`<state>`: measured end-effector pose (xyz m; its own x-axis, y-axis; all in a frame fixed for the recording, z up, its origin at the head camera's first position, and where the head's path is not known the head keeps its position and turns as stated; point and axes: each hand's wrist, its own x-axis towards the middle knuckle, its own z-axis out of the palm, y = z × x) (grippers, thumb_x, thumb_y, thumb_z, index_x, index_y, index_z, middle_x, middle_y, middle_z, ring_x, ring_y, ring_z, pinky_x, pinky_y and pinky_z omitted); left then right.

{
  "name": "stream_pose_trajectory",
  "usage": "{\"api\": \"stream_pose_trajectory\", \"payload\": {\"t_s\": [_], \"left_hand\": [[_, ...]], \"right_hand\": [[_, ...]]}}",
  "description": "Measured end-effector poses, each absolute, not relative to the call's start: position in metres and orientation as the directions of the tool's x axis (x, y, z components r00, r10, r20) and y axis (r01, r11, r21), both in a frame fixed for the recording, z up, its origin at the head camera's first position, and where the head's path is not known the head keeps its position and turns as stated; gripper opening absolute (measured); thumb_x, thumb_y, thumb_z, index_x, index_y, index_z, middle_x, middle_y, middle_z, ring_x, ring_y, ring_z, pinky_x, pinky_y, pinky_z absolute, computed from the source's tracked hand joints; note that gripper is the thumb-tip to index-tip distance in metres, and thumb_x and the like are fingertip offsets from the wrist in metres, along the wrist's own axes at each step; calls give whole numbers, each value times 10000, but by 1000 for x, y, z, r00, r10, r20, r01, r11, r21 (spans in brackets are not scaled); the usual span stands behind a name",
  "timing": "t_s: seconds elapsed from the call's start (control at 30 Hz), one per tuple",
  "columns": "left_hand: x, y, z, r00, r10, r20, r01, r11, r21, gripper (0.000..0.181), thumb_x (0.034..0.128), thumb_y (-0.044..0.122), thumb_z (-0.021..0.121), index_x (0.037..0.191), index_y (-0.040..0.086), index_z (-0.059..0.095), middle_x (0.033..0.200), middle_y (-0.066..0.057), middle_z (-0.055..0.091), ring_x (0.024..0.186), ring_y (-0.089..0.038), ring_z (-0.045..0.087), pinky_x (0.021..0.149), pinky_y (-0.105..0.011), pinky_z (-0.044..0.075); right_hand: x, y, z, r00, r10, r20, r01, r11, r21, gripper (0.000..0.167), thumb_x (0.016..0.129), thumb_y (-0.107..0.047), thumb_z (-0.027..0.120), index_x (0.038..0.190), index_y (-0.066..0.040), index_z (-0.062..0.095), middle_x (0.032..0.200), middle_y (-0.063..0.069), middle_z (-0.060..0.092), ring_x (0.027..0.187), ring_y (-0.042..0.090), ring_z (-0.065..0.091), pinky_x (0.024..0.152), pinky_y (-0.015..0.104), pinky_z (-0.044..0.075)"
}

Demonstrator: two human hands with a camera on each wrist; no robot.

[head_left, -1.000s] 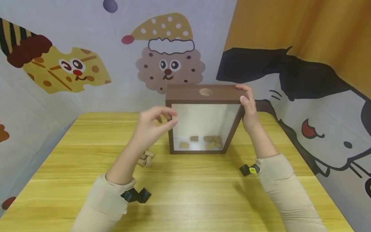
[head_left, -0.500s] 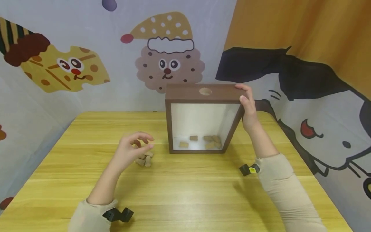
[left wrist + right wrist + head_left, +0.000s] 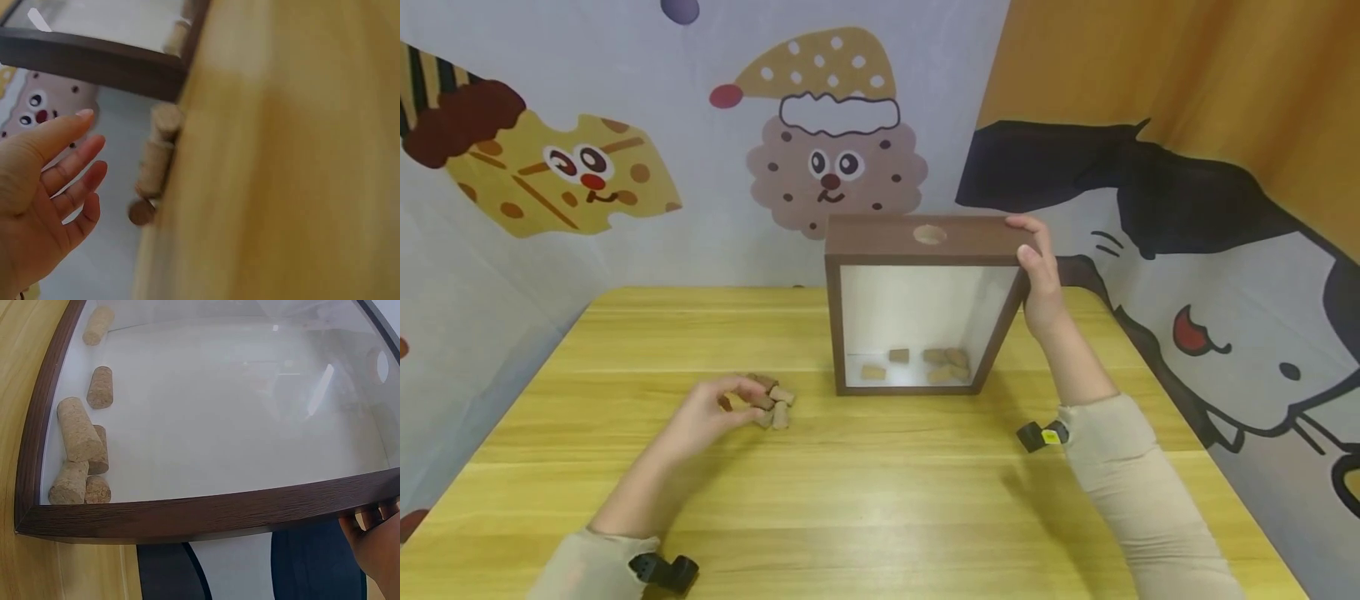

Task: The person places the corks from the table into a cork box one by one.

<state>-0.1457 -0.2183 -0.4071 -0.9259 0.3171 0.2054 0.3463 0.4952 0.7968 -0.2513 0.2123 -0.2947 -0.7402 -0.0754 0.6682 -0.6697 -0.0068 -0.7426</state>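
A dark brown wooden shadow-box frame [image 3: 880, 242] with a clear front stands upright on the table, a round hole in its top edge. Several corks [image 3: 78, 431] lie along its bottom inside. My right hand [image 3: 1042, 279] grips the upper right corner, thumb in front and fingers over the top. Left of the frame is a small pile of loose corks [image 3: 781, 415]. Beside that pile is my left hand [image 3: 718, 414], thumb and fingers parted around its near side. In the left wrist view the left hand [image 3: 47, 194] holds nothing, its fingers loosely bent and apart from the corks.
The wood-grain table [image 3: 880, 500] spreads in front of and around the frame. Behind it hangs a cloth [image 3: 685, 100] printed with cartoon figures, with an orange-brown part at the right. Each wrist carries a small black camera [image 3: 664, 572].
My left hand has moved from the frame's left side down and leftward to the pile of corks. The right hand and the frame have stayed in place.
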Motion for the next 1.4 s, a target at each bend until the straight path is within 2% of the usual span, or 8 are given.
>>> {"api": "stream_pose_trajectory", "payload": {"t_s": [0.2,0.33,0.43,0.6,0.83,1.1,1.27,1.4], "left_hand": [[-151,-231,-422,-910,367,190,372,524,766,243,832,61,740,1070,60,689,1027,-52,674,945,-260,553,681,-304,465],[-156,-234,-429,-886,417,201,416,526,742,259,811,-14,730,1061,43,693,1059,-62,679,1009,-282,593,815,-381,508],[-160,-234,-433,-864,456,214,452,518,726,273,790,-66,726,1048,20,695,1072,-91,679,1041,-301,606,892,-438,486],[-162,-234,-436,-854,482,196,466,537,703,272,787,-75,728,1042,13,696,1072,-111,667,1017,-309,610,866,-418,503],[-162,-234,-440,-857,475,200,474,576,666,276,785,-39,746,1048,29,703,1050,-73,670,983,-261,617,841,-393,516],[-155,-233,-433,-858,454,241,470,500,727,296,830,1,720,1123,-7,678,1129,-143,657,1046,-331,604,858,-435,505],[-150,-229,-422,-852,433,295,506,532,679,341,829,15,724,1165,23,669,1102,-77,669,937,-217,615,738,-363,527],[-147,-221,-411,-842,430,327,527,517,675,366,817,-9,727,1174,51,670,1100,-3,661,906,-148,587,708,-365,496]], "right_hand": [[-250,211,-293,-736,-72,674,-675,-10,-738,419,915,-387,484,1270,-166,505,1264,51,457,1179,256,361,963,356,238],[-251,211,-294,-734,-76,674,-677,4,-736,423,916,-390,477,1273,-165,501,1268,46,456,1184,257,358,969,357,235],[-253,212,-295,-735,-76,674,-677,10,-736,428,913,-397,479,1278,-172,503,1273,47,457,1187,264,355,970,364,233],[-254,212,-296,-734,-73,675,-678,15,-735,435,907,-425,491,1279,-200,510,1280,50,459,1189,275,353,964,378,233],[-254,214,-297,-734,-77,675,-678,13,-735,450,910,-439,487,1284,-189,503,1283,59,455,1189,283,348,960,375,234],[-254,214,-298,-742,-71,666,-667,-7,-745,441,904,-442,502,1274,-201,512,1262,58,463,1168,276,365,936,374,253],[-254,214,-298,-733,-74,677,-677,-18,-735,439,906,-433,503,1274,-195,514,1256,64,470,1160,277,373,933,370,257],[-253,213,-298,-737,-77,671,-673,-13,-740,437,910,-430,497,1278,-196,507,1266,63,464,1171,275,365,941,371,254]]}}
